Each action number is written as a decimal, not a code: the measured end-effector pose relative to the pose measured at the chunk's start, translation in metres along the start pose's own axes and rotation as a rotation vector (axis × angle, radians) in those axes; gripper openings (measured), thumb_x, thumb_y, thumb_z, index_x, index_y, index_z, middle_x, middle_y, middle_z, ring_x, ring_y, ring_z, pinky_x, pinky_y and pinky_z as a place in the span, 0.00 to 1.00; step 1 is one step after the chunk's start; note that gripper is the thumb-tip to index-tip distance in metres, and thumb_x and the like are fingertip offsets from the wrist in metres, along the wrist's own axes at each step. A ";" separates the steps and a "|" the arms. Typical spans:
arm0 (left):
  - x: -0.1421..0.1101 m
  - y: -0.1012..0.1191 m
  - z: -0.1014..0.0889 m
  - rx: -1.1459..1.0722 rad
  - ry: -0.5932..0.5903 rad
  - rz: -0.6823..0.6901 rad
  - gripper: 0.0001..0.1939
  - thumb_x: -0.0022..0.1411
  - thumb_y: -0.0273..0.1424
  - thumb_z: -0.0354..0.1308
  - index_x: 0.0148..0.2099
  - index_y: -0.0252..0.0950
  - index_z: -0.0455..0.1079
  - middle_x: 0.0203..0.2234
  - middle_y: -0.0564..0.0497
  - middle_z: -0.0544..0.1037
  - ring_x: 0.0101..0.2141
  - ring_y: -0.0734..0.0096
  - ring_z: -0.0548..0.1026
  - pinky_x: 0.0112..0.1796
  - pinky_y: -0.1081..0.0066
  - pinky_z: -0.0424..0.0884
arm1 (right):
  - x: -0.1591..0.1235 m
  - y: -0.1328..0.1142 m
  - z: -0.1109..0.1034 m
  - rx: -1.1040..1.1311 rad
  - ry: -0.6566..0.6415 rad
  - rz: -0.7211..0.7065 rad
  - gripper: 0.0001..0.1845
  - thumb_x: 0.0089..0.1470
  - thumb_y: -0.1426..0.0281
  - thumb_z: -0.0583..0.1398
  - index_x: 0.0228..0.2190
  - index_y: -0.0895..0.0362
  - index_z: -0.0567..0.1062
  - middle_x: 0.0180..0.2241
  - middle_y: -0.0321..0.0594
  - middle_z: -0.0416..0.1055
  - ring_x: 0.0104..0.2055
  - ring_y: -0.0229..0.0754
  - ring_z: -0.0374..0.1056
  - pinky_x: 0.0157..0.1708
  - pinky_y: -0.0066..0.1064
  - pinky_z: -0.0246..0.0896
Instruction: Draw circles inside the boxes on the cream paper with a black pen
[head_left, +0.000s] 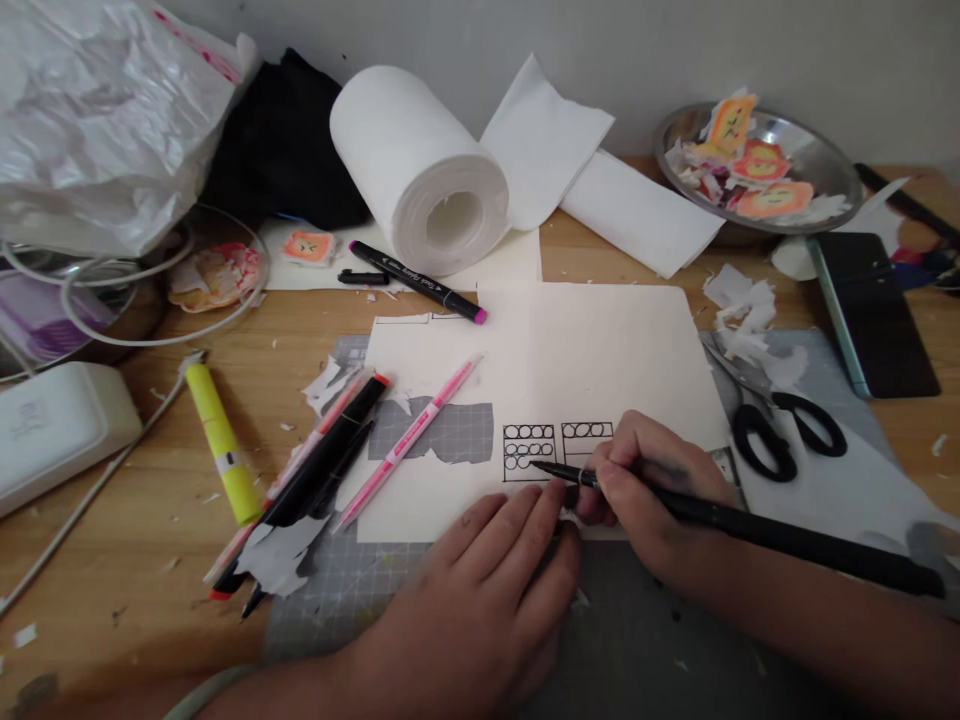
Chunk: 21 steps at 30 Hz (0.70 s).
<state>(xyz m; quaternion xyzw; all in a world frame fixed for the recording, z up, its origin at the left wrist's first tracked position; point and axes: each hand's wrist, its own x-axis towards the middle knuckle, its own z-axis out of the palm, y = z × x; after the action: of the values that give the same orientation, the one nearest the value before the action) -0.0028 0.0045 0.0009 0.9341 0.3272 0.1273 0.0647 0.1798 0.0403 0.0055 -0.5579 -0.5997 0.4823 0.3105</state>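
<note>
My right hand (649, 490) is closed around a long black pen (780, 538). The pen tip rests on a small drawn box of circles (529, 450) on a cream sheet of paper (570, 350). A second drawn box (586, 432) sits just to its right. My left hand (487, 580) lies flat with its fingers stretched out, pressing the sheet's lower edge beside the right hand. The sheet lies on a grey cutting mat (360, 590).
On the sheet's left lie a pink pen (409, 440), a black-and-orange marker (322, 470) and a yellow highlighter (221, 445). A black marker (416, 282), paper-towel roll (420, 170), scissors (780, 425), phone (874, 315) and a metal bowl of cut-outs (757, 165) are around.
</note>
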 end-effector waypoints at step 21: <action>0.000 -0.004 0.001 0.012 0.013 0.027 0.19 0.64 0.35 0.48 0.53 0.32 0.66 0.53 0.43 0.69 0.55 0.62 0.63 0.52 0.65 0.61 | 0.001 0.004 -0.006 0.070 0.000 -0.034 0.11 0.53 0.75 0.53 0.21 0.53 0.59 0.17 0.30 0.66 0.20 0.35 0.63 0.18 0.24 0.57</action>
<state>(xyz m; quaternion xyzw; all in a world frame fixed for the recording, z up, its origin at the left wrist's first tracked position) -0.0048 0.0072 -0.0008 0.9378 0.3160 0.1325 0.0553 0.1862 0.0422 0.0037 -0.5366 -0.5919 0.4976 0.3378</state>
